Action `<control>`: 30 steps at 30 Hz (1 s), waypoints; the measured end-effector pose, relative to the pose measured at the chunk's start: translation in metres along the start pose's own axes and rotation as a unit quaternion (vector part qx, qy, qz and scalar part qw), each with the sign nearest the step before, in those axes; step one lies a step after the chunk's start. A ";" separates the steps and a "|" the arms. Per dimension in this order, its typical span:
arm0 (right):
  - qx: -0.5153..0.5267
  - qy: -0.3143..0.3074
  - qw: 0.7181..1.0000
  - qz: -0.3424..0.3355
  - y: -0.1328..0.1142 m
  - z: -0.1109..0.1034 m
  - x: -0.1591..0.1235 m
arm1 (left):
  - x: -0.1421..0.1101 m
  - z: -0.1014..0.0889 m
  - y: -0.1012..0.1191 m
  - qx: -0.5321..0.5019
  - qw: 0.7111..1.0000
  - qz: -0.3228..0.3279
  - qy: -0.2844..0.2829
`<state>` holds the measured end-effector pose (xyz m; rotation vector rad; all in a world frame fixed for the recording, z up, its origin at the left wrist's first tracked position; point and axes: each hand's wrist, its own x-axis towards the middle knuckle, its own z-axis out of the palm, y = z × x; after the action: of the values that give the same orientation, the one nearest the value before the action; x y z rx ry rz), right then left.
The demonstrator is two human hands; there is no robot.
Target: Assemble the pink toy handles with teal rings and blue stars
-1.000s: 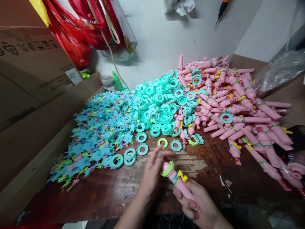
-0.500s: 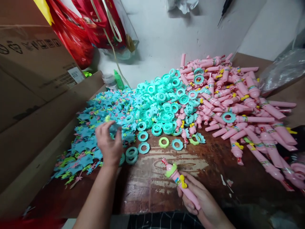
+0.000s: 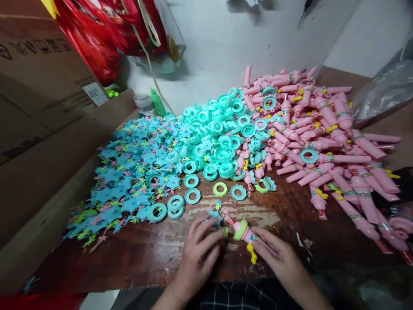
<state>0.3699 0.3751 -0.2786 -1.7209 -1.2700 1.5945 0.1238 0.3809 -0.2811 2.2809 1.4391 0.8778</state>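
Observation:
My right hand (image 3: 279, 254) is closed around a pink plastic toy tube (image 3: 247, 234) with a green scalloped collar, a yellow piece at its side and a red-and-white striped tip pointing up and left. Beside that tip, my left hand (image 3: 201, 247) pinches a blue star-shaped piece (image 3: 215, 217) with small green, blue and pink sprigs on it. The star is close to the striped tip; whether they touch I cannot tell. To the left spreads a heap of blue star pieces (image 3: 125, 172). Turquoise scalloped rings (image 3: 217, 127) are piled in the middle, and pink tubes (image 3: 322, 148) on the right.
A cardboard box (image 3: 41, 82) borders the table (image 3: 135, 258) on the left, with red bags (image 3: 93, 43) hanging behind it. A green bottle (image 3: 157, 102) stands by the white wall. Clear plastic (image 3: 383, 92) lies at the far right.
My left hand has come from the blue star heap to the right, bringing a star piece to the tube's tip. My right hand has tilted the tube flatter and moved it slightly right.

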 end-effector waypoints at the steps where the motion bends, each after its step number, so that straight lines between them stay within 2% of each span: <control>1: -0.046 0.000 0.999 -0.020 -0.001 0.001 -0.001 | 0.000 0.002 0.001 -0.011 0.996 -0.072 0.043; 3: -0.152 0.002 0.987 -0.043 -0.007 0.003 -0.005 | 0.004 0.007 0.002 -0.023 0.978 -0.189 0.086; 4: -0.204 0.001 0.978 -0.045 -0.012 0.003 -0.007 | 0.008 0.009 0.001 -0.030 0.970 -0.226 0.085; 6: -0.281 -0.011 0.959 -0.036 -0.020 0.001 -0.011 | 0.015 0.010 -0.001 -0.051 0.963 -0.258 0.064; 8: -0.322 -0.028 0.946 -0.028 -0.026 -0.004 -0.012 | 0.022 0.007 -0.004 -0.075 0.961 -0.263 0.043; 11: -0.315 -0.037 0.948 -0.032 -0.029 -0.013 -0.012 | 0.027 0.003 -0.005 -0.117 0.962 -0.244 0.025; 16: -0.277 -0.026 0.960 -0.045 -0.033 -0.011 -0.014 | 0.023 0.007 0.000 -0.156 0.942 -0.283 0.088; 18: -0.286 -0.034 0.957 -0.033 -0.035 -0.006 -0.015 | 0.020 0.006 0.001 -0.171 0.937 -0.300 0.056; 22: -0.307 -0.044 0.951 -0.006 -0.031 -0.003 -0.013 | 0.016 -0.006 0.001 -0.163 0.929 -0.323 -0.074; 24: -0.294 -0.047 0.955 -0.003 -0.026 -0.006 -0.011 | 0.017 -0.009 0.001 -0.152 0.931 -0.313 -0.109; 26: -0.280 -0.045 0.959 -0.006 -0.021 -0.011 -0.010 | 0.019 -0.007 0.002 -0.146 0.938 -0.295 -0.107; 30: -0.244 -0.046 0.968 -0.033 -0.017 -0.018 -0.010 | 0.025 0.013 0.002 -0.137 0.956 -0.256 -0.044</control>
<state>0.3830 0.3786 -0.2550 -1.8714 -1.8668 1.4132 0.1408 0.4030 -0.2819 1.6117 1.6400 0.7429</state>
